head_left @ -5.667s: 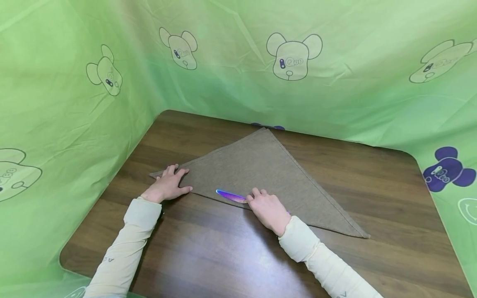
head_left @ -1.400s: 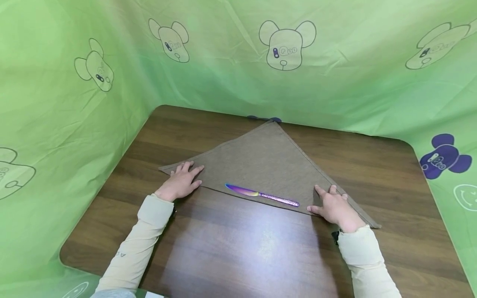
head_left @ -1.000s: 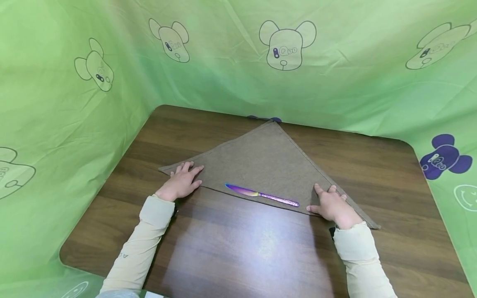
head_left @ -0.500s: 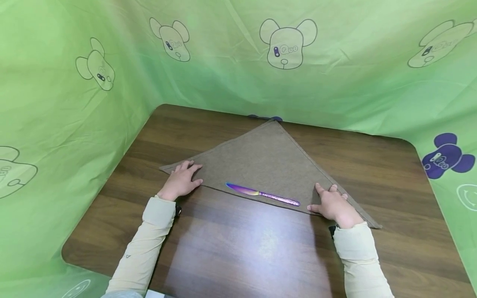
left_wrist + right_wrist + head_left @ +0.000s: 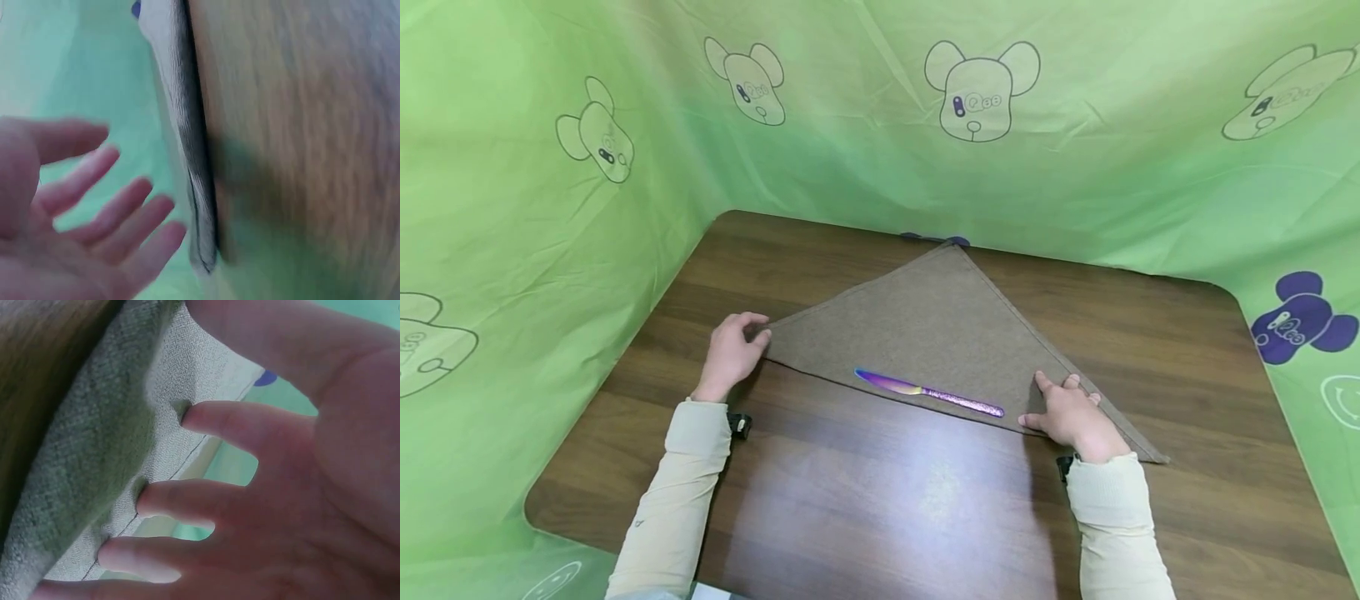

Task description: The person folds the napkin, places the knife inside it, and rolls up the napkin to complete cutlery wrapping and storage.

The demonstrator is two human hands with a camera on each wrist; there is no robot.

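A grey-brown cloth napkin (image 5: 910, 325), folded into a triangle, lies on the table with its point toward the back. On it, along the front fold, rests an iridescent purple table knife (image 5: 928, 392), blade to the left. My left hand (image 5: 733, 350) is at the napkin's left corner, which it hides in the head view. In the left wrist view its relaxed fingers (image 5: 131, 206) are spread, apart from the cloth. My right hand (image 5: 1071, 415) presses spread fingertips (image 5: 200, 415) on the napkin near its right corner, right of the knife handle.
The brown wooden table (image 5: 850, 500) has rounded corners. A green curtain (image 5: 850, 167) printed with bear heads hangs behind it and along the sides. A small white object (image 5: 709, 592) shows at the bottom edge of the head view.
Earlier my right hand held the knife; it let go and moved right onto the napkin. Since half a second ago, my left hand has come off the cloth and shifted left to the corner.
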